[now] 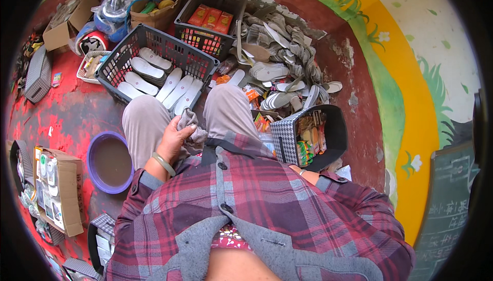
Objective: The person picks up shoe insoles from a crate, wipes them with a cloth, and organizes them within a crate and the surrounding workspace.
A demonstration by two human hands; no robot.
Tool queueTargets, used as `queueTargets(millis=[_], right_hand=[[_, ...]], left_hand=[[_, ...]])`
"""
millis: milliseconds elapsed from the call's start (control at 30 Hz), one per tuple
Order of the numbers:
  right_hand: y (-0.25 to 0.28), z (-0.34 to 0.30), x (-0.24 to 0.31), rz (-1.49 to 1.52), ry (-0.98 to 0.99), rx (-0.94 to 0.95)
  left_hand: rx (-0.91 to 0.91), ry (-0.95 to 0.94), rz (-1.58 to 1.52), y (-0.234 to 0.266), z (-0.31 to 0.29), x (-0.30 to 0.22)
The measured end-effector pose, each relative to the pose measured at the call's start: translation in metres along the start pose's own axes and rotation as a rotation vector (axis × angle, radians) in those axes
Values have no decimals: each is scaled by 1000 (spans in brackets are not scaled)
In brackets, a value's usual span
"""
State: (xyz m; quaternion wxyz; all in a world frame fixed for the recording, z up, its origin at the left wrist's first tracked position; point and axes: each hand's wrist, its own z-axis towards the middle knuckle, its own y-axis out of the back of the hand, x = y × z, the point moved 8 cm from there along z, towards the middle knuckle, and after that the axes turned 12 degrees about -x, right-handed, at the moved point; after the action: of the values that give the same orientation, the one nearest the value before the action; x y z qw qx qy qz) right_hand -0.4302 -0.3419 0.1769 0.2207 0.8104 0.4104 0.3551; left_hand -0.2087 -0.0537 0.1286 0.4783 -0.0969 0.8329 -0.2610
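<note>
My left hand (173,141), with a pale bangle at the wrist, is closed round a crumpled grey cloth (193,131) between my knees. Of my right arm only the sleeve and a strip of bare forearm (306,175) show; the jacket hides the hand. Just beyond my knees stands a dark plastic crate (154,35) holding several white-topped shoe soles (149,70). To the right of it lies a heap of loose grey and white soles (272,71).
A purple basin (93,150) of murky water sits left of my knee. By my right knee, a checkered box (283,140) holds small colourful packets. Another crate (218,4) with red boxes stands at the back, and an open cardboard box (75,194) is at far left.
</note>
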Motion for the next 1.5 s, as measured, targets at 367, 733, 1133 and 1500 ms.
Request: queueTargets(millis=[367,733,1133,1500], right_hand=[[-4,16,27,-234,145,-176],[-4,48,-1,-190,38,-255],[-29,0,-8,150,224,92],[151,-20,52,1608,319,-164]], left_hand=[[-8,-51,57,7,7,6],[-23,-42,47,4,6,6],[-57,-10,35,4,7,10],[-52,10,87,-6,-2,3]])
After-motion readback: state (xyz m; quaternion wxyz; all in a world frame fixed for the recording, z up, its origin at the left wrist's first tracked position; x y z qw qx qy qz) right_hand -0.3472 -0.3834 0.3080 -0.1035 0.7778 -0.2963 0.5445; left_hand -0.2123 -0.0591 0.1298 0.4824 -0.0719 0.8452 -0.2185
